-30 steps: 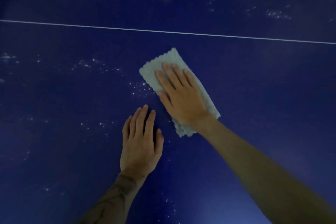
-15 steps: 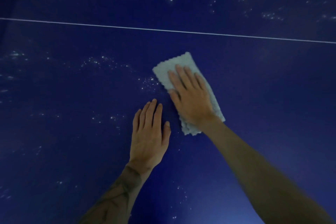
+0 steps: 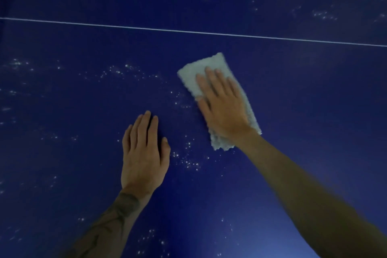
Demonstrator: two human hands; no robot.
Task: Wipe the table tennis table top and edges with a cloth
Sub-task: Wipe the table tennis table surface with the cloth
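Pressing the folded cloth flat onto the blue table with the right hand, palm down, probably to spread pressure over the whole pad while wiping. Right fingers straight and close together, lying on the cloth, not curled round it. Left hand planted flat on bare table just beside, likely as a brace for leaning forward; fingers straight, nearly together, thumb slightly out, holding nothing. Cloth on the near side of the white line, pale specks scattered between the hands.
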